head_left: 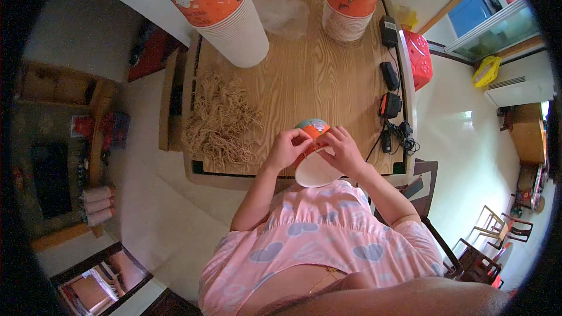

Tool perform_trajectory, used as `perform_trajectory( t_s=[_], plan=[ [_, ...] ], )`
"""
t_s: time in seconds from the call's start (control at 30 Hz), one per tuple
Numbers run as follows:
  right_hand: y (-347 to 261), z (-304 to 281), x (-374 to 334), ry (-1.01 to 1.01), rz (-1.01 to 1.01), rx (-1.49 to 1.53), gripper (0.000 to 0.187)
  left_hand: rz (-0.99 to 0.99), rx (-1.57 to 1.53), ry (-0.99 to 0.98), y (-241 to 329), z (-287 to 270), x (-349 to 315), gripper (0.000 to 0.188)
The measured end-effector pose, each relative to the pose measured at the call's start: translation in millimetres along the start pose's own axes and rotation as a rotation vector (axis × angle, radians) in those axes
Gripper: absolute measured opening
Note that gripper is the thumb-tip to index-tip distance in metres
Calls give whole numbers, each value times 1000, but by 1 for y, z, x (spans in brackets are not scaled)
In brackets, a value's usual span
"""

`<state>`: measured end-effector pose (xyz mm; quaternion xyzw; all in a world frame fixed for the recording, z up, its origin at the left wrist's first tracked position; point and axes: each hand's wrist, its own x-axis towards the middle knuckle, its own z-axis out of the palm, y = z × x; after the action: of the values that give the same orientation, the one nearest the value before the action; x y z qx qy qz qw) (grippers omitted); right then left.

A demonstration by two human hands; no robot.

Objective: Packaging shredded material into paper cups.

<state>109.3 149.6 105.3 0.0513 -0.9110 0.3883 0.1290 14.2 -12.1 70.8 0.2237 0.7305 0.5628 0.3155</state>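
Note:
At the table's near edge, a paper tub [317, 171] with an orange and green printed side lies tilted, its white mouth toward me. My left hand [288, 150] is closed on its left side, with thumb and forefinger pinched near the rim. On the other side, my right hand [342, 151] pinches close by, its fingertips a short way from the left ones. A thin strand seems to run at the fingertips, too fine to make out surely. Left of my hands lies a loose heap of tan twine [221, 118].
A tall stack of paper tubs [231, 32] stands at the table's far left, a shorter stack [350, 9] at the far right. Whitish clear plastic [280, 11] lies between them. Black adapters and cables [389, 75] line the right edge, beside a red stool [417, 58].

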Motion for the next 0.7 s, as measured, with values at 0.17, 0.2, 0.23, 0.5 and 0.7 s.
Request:
perform_trajectory(
  t_s=[0.17,0.2,0.23,0.5,0.7],
  plan=[
    [8,6,-4,-53,-2,-57,30,-25,-70,-1,3,-1,0,7],
    [9,7,-4,-55,0,-54,30,2,-53,1,5,-2,0,8],
    [10,7,-4,-59,-22,-70,31,30,-36,2,6,-2,0,8],
    [7,7,-3,-81,-31,-105,29,12,-12,-5,6,-2,1,9],
    [4,4,-1,-97,-44,-113,25,74,61,11,10,-2,1,9]
  ],
)
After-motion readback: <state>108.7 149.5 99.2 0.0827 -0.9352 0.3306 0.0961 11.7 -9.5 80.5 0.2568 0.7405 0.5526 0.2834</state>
